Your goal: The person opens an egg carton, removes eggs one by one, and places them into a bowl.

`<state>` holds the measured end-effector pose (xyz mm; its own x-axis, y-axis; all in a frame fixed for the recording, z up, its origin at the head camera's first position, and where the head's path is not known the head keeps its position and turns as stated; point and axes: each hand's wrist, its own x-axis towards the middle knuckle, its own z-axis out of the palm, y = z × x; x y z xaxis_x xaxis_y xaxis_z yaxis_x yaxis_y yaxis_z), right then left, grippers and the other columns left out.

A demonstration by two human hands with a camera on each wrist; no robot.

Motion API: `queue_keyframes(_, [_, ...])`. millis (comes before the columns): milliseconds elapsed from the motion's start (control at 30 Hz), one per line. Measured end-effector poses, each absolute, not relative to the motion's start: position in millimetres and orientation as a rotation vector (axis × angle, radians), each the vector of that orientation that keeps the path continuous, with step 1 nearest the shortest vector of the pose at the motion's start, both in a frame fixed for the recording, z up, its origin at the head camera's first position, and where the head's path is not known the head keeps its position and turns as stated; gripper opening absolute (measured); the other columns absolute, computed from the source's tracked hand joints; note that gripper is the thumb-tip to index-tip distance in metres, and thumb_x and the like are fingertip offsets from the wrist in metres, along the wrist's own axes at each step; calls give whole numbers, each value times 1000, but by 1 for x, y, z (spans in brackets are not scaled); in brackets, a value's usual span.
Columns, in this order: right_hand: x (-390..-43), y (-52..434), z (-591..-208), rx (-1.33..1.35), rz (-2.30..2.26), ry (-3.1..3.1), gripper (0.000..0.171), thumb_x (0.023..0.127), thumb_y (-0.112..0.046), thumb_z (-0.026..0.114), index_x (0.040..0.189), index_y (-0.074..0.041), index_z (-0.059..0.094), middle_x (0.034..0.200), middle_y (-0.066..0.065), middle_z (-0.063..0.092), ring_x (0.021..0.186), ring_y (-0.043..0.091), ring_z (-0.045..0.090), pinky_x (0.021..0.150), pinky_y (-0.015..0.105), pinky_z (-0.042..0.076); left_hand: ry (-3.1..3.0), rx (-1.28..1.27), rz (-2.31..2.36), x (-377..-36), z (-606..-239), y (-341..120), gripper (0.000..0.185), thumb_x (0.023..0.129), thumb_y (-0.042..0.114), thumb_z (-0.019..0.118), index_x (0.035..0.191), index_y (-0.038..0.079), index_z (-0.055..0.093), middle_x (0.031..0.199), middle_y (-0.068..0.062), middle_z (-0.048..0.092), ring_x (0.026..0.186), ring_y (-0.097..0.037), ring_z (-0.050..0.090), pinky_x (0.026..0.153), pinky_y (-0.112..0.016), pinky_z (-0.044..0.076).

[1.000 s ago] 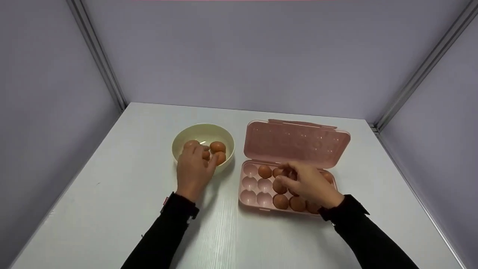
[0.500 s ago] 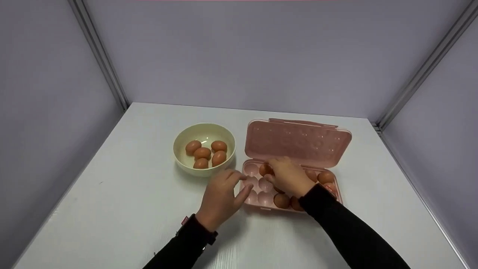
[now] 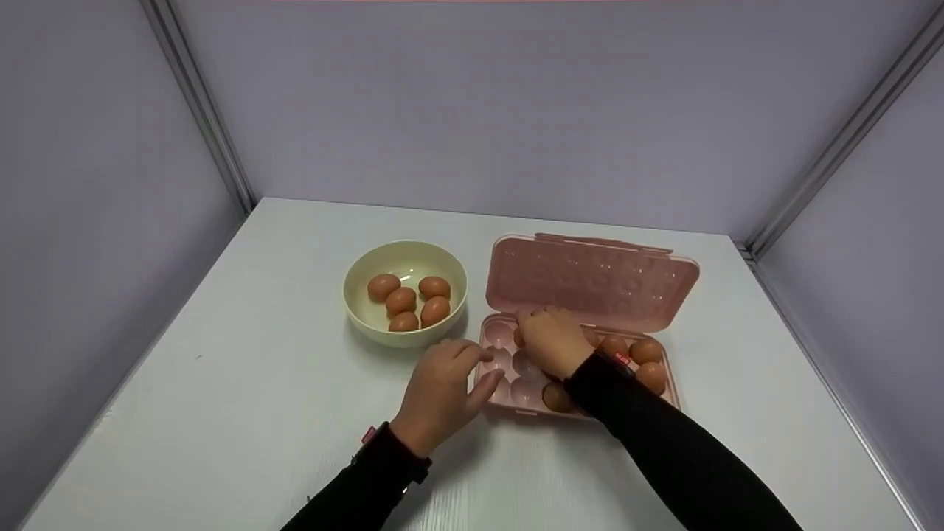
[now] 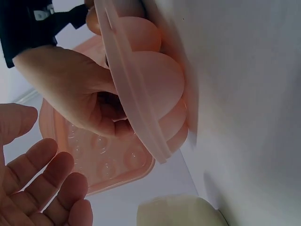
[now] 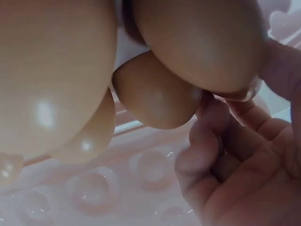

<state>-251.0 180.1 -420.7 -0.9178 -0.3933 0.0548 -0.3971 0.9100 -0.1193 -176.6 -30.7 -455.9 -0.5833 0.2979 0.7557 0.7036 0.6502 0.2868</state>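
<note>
A pink egg carton (image 3: 525, 394) stands with its lid (image 3: 590, 284) raised and several brown eggs in its cups. My right hand (image 3: 554, 341) reaches into the back row and grips an egg (image 3: 518, 338). Most of that egg is hidden by the hand; in the right wrist view the thumb (image 5: 282, 70) and curled fingers lie around it, among other eggs (image 5: 160, 94). Just off the carton's left edge hovers my left hand (image 3: 442, 391), holding nothing, its fingers loosely bent and the thumb apart.
A pale yellow-green bowl (image 3: 361, 321) with several brown eggs (image 3: 400, 302) stands to the left of the carton. Several cups on the carton's left side hold no egg. Grey walls (image 3: 472, 110) border the white table (image 3: 243, 354).
My left hand has left the bowl and moved right to the carton's edge. My right hand has shifted left in the carton and lowered onto an egg in the back row.
</note>
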Motion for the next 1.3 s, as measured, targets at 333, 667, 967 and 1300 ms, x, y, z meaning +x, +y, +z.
queue_keyframes(333, [-212,197,-394,518,746,-2999,32,99,-27,76,122,-7,65,97,8,71,88,24,68,81,40,59,-2182,-778,-782,-171,-449,-28,38,88,29,89,119,13,74,115,-2,74,106,-19,71,95,-35,59])
queue_keyframes(667, [-168,209,-407,415,1988,-2695,49,105,-40,68,142,-9,58,127,7,74,112,18,71,99,28,56,-2050,-920,-748,-158,-437,-20,55,86,28,92,133,10,71,131,-7,71,113,-19,69,100,-31,59])
queue_keyframes(967, [-155,205,-427,334,2541,-2439,33,111,-34,58,134,-10,60,100,-7,63,87,9,54,79,24,47,-2032,-986,-707,-155,-439,-15,50,85,17,92,131,13,74,126,-5,74,111,-16,72,100,-25,58])
queue_keyframes(1300, [-154,205,-434,459,2502,-2448,28,113,-33,54,128,-11,63,94,-7,58,84,9,53,79,25,46,-2038,-1009,-721,-155,-440,-15,42,91,14,86,131,12,75,124,-3,74,110,-14,73,99,-23,59])
